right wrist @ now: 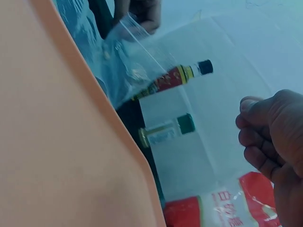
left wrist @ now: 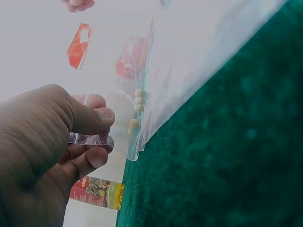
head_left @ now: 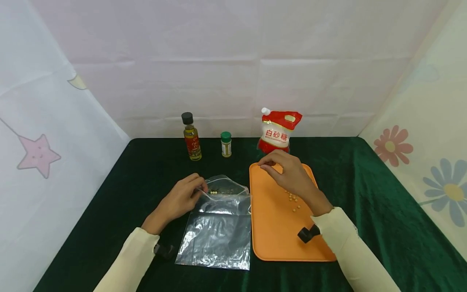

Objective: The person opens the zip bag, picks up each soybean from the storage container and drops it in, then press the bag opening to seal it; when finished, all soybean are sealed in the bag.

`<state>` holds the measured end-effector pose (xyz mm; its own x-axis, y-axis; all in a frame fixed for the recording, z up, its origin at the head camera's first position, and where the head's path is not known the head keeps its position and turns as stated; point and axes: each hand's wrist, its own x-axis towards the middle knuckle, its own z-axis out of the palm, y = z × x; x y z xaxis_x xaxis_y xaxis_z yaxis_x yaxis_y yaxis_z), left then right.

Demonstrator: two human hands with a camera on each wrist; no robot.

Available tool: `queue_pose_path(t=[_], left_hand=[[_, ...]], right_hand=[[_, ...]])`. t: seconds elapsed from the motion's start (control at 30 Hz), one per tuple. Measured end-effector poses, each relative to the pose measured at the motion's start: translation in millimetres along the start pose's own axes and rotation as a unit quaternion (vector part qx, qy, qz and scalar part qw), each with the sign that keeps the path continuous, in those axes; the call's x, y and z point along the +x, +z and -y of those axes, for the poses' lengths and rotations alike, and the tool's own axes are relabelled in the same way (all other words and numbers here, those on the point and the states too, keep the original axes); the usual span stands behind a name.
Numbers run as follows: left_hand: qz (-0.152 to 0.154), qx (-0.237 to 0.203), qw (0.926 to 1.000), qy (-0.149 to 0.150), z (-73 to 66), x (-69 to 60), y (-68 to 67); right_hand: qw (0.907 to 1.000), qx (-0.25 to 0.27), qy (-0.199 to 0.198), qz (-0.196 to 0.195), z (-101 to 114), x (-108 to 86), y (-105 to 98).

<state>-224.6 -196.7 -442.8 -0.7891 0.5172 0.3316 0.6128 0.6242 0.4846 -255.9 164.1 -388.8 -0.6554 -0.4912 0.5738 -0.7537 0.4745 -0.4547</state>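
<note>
A clear zip-top plastic bag (head_left: 215,239) lies on the table with its mouth raised. My left hand (head_left: 184,196) pinches the mouth's left edge between thumb and fingers; the left wrist view shows the same grip. Inside the bag sit several round pale yellow beans (left wrist: 138,100). My right hand (head_left: 288,174) is above the far part of the orange tray (head_left: 273,231), with thumb and forefinger drawn together and the other fingers curled. Whether a bean is between its fingertips is hidden. More loose beans (head_left: 293,198) lie on the tray below the right wrist.
Along the back stand an oil bottle (head_left: 192,142) with a black cap, a small green-capped jar (head_left: 226,144) and a red-and-white sugar pouch (head_left: 277,132). Dark green cloth (head_left: 346,170) covers the table. White and patterned sheets hang behind it and at both sides.
</note>
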Motion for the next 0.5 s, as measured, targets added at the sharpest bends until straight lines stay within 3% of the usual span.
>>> queue_pose_path(t=[0.27, 0.5], left_hand=[[-0.003, -0.001, 1.0000, -0.001, 1.4, 0.4, -1.6], [0.000, -0.008, 1.0000, 0.000, 3.1, -0.6, 0.9]], right_hand=[[0.9944, -0.077, 0.067, -0.027, -14, -0.9, -24], [0.9829, -0.121, 0.139, -0.009, -29, -6.9, -37]])
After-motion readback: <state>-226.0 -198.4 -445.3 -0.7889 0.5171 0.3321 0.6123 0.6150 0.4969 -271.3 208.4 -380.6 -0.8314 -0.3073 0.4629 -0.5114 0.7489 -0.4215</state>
